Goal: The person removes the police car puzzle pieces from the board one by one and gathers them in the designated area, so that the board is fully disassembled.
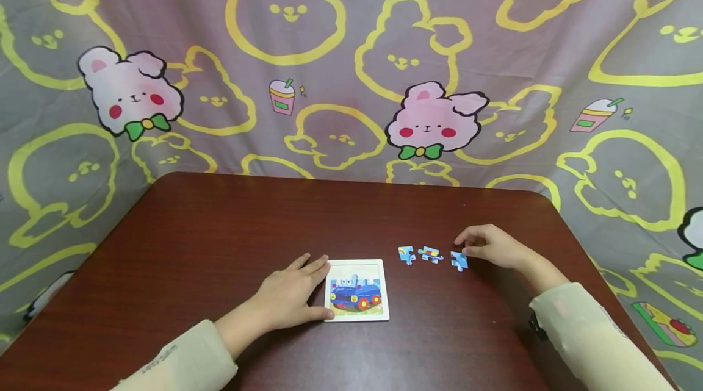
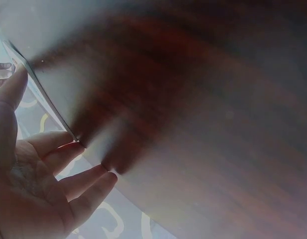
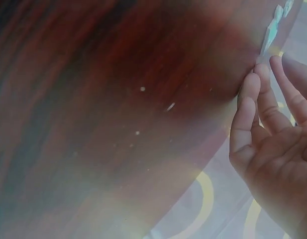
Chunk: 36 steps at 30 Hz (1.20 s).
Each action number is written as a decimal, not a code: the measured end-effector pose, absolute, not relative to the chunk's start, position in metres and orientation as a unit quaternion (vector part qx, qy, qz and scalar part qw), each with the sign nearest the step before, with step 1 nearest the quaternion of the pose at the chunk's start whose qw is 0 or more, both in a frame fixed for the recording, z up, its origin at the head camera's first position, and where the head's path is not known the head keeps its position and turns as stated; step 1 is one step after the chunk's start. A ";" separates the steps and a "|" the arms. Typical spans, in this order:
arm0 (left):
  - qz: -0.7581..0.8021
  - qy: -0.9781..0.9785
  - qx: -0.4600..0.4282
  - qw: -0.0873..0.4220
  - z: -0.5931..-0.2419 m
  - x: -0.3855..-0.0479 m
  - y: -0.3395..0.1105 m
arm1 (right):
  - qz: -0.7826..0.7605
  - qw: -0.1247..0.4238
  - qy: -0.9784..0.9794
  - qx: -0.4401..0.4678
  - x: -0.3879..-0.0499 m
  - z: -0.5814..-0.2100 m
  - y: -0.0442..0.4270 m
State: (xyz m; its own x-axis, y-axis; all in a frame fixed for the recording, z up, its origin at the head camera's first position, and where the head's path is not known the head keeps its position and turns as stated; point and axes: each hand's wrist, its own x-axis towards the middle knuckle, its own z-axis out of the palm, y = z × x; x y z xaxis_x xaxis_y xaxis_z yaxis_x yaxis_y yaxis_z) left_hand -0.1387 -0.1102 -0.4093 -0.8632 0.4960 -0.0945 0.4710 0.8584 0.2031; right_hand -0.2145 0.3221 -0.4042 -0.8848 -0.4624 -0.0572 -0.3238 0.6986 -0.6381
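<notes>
A square white-framed jigsaw puzzle [image 1: 356, 299] with a blue cartoon truck lies flat on the table. My left hand [image 1: 285, 294] rests at its left edge, fingers spread, thumb at the near corner and a finger at the far corner. The left wrist view shows that hand's fingertips [image 2: 79, 144] on the tabletop. To the puzzle's right sit three loose jigsaw pieces: a left one [image 1: 406, 254], a middle one [image 1: 431, 254] and a right one [image 1: 459, 260]. My right hand [image 1: 494, 247] is at the right piece, fingers loosely bent, its fingertips low over the table.
The dark red-brown table [image 1: 219, 226] has rounded far corners. Behind it and along both sides hangs a grey-pink curtain [image 1: 329, 110] printed with yellow outlines and cartoon rabbits. A dark band [image 1: 538, 327] shows beneath the right sleeve.
</notes>
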 end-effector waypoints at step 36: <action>0.087 0.962 0.243 0.088 -0.410 -0.141 -0.109 | -0.325 0.212 0.847 -0.363 -0.215 -0.391 0.138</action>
